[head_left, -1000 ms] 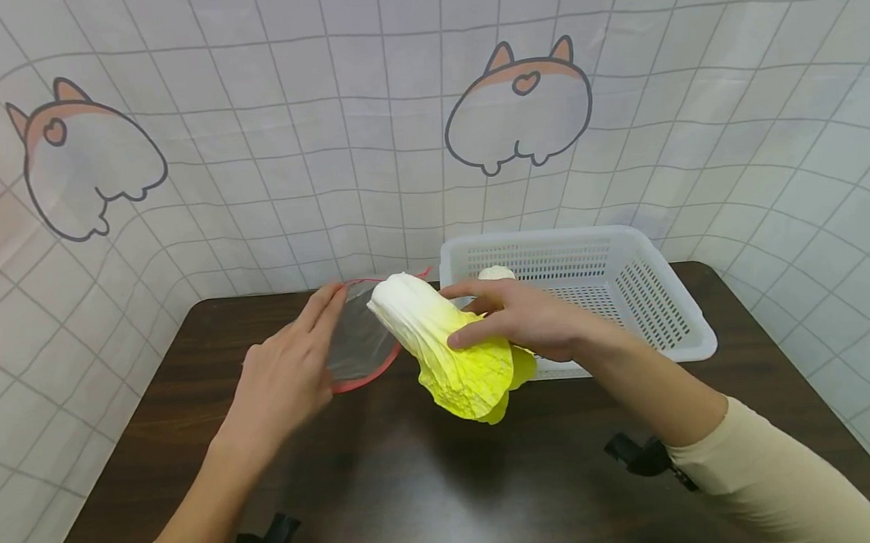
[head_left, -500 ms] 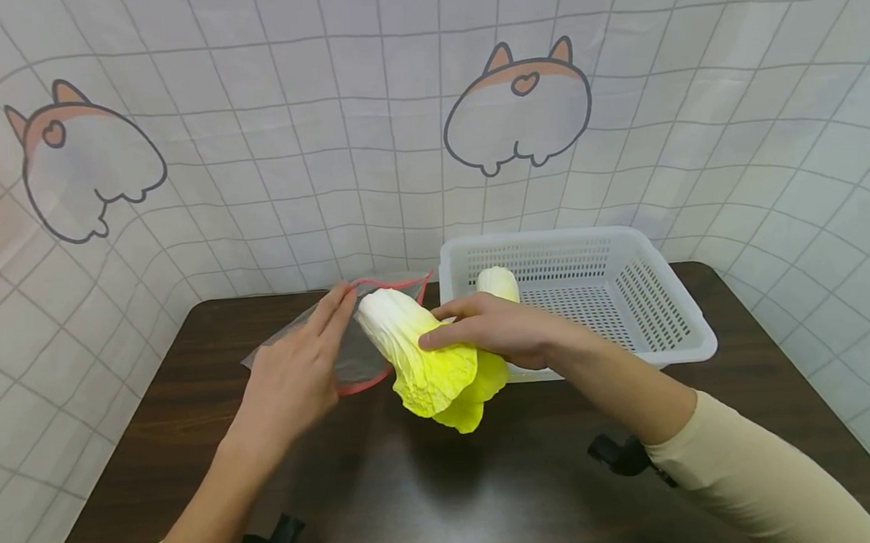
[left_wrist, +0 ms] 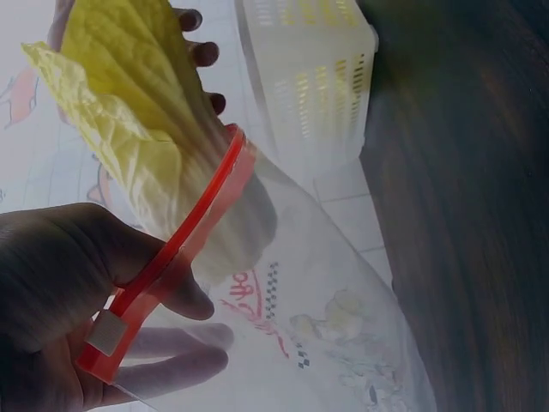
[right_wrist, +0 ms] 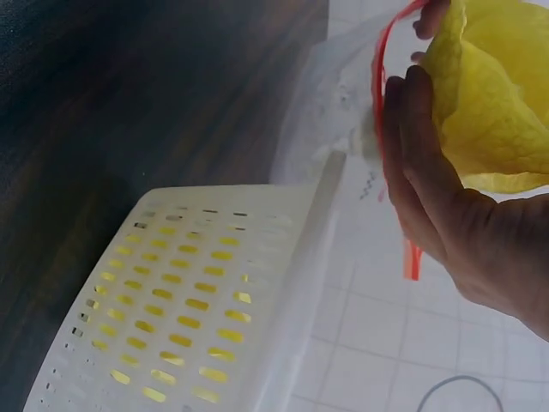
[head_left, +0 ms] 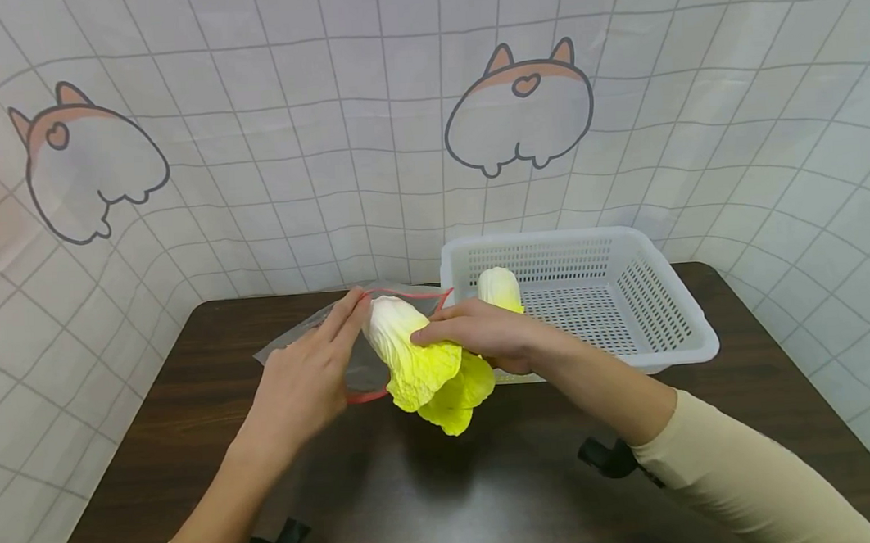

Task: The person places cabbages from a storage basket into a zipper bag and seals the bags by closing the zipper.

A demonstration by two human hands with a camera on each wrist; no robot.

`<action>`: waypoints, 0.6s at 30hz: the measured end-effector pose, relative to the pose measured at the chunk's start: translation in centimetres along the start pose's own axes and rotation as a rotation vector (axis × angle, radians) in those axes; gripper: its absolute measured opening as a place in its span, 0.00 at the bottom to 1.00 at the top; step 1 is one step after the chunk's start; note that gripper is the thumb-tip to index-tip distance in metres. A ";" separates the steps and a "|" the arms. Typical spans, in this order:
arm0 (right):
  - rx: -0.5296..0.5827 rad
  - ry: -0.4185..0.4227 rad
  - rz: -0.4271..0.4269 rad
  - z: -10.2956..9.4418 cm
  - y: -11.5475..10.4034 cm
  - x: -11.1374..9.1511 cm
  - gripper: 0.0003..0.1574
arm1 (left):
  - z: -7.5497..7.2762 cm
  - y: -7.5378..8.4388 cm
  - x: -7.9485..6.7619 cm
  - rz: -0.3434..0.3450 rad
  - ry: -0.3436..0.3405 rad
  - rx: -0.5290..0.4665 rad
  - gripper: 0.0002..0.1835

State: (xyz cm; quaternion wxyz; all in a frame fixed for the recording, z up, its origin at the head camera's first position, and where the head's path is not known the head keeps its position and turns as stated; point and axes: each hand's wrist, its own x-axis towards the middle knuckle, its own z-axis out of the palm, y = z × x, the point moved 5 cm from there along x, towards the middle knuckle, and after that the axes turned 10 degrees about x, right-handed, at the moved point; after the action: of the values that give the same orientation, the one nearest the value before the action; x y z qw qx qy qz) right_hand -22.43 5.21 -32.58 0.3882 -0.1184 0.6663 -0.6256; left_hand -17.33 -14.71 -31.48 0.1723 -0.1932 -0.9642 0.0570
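Observation:
My right hand grips a napa cabbage, thumb on top, with its yellow leaves toward me and its white base pointing away. My left hand holds a clear zip bag at its red-edged mouth; a white slider sits by the thumb. In the left wrist view the cabbage's white base lies inside the mouth, seen through the film, while the leaves stick out. In the right wrist view, yellow leaves lie against my right palm, near the red edge.
A white slotted basket stands at the back right of the dark wooden table. Another napa cabbage lies in its left end, partly hidden by my right hand. A grid-patterned curtain hangs behind and at the sides.
My right hand has brought the cabbage left, its base entering the bag's mouth. My left hand and the bag have shifted slightly right. The cabbage in the basket has become more visible.

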 end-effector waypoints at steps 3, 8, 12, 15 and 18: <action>0.013 -0.002 0.011 0.1 0.1 0.2 0.24 | 0.0 0.1 -0.1 0.009 0.002 0.003 0.60; 0.108 -0.028 0.032 0.2 0.2 0.9 0.26 | -0.1 0.4 -0.1 0.021 0.016 0.023 0.65; 0.207 -0.046 0.028 0.3 0.2 1.2 0.25 | 0.0 0.5 -0.1 0.025 0.012 0.031 0.62; 0.241 -0.037 0.003 0.3 0.1 1.4 0.23 | 0.1 0.4 -0.1 0.026 0.008 0.033 0.63; 0.250 -0.004 -0.008 0.3 0.2 1.6 0.22 | 0.1 0.4 -0.1 0.027 0.009 0.036 0.65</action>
State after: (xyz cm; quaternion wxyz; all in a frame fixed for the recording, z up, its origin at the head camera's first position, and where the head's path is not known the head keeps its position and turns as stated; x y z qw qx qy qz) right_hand -23.20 4.03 -33.33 0.3990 -0.0729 0.5817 -0.7051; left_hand -17.13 -14.44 -31.70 0.1790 -0.2034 -0.9596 0.0757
